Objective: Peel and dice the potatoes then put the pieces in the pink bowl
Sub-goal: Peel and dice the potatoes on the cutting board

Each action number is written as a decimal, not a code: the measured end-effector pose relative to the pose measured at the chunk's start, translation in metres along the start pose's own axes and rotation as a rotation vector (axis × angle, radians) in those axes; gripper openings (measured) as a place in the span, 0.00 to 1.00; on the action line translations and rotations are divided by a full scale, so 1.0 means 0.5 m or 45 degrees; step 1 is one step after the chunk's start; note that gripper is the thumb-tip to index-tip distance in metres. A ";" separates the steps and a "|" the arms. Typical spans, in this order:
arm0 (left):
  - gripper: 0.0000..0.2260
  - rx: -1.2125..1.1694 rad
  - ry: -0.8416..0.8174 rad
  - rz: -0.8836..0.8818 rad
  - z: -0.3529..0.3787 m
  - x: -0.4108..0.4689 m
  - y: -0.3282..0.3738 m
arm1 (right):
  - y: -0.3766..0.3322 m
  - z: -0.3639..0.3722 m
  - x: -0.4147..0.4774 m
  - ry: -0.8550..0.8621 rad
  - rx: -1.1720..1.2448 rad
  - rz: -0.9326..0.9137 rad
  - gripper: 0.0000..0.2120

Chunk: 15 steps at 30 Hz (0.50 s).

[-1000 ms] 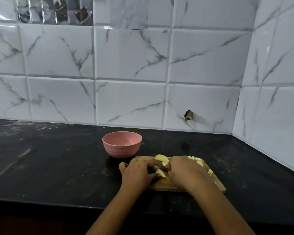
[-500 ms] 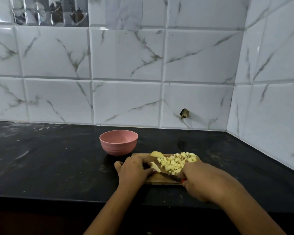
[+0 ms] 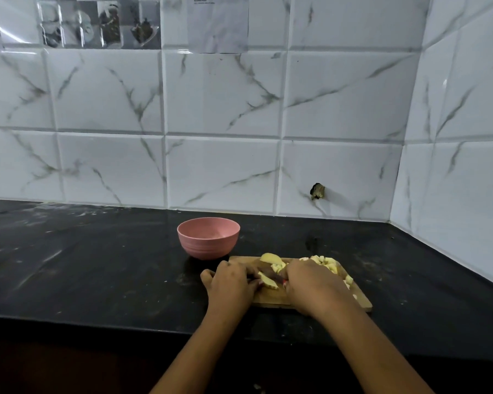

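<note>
A wooden cutting board (image 3: 271,299) lies on the black counter, with diced potato pieces (image 3: 329,264) heaped at its far right. A larger peeled potato piece (image 3: 271,259) sits at the board's far edge. My left hand (image 3: 231,285) holds a potato slice (image 3: 268,280) down on the board. My right hand (image 3: 315,285) grips a knife; a bit of red handle (image 3: 284,283) and the dark blade (image 3: 266,272) show between the hands, over the slice. The pink bowl (image 3: 208,237) stands just behind the board's left end; no potato is visible inside it.
The black counter (image 3: 97,265) stretches wide to the left. White marble tiled walls close the back and right side, meeting in a corner (image 3: 396,211). The counter's front edge runs just below my wrists.
My right hand, which had drawn back to the right uncovering the diced pile, has come back left over the board beside my left hand. The view shifted slightly.
</note>
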<state>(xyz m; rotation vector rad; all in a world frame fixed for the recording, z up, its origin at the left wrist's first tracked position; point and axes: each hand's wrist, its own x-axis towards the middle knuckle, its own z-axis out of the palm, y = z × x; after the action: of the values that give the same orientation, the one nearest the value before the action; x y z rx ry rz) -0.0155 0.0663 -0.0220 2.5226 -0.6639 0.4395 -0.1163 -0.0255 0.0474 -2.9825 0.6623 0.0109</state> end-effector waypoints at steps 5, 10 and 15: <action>0.10 0.050 -0.004 0.049 0.000 0.005 -0.001 | -0.006 0.007 0.020 0.022 0.050 -0.035 0.13; 0.10 0.093 -0.013 0.061 -0.002 0.004 0.000 | -0.009 0.004 0.029 0.025 0.104 -0.057 0.16; 0.11 0.118 -0.012 0.075 0.000 0.003 -0.004 | -0.009 0.007 0.032 0.064 0.055 -0.052 0.15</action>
<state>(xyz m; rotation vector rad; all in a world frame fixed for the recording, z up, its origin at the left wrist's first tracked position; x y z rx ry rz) -0.0135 0.0672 -0.0221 2.5984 -0.7387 0.4901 -0.0998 -0.0281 0.0438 -2.9629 0.5989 -0.0800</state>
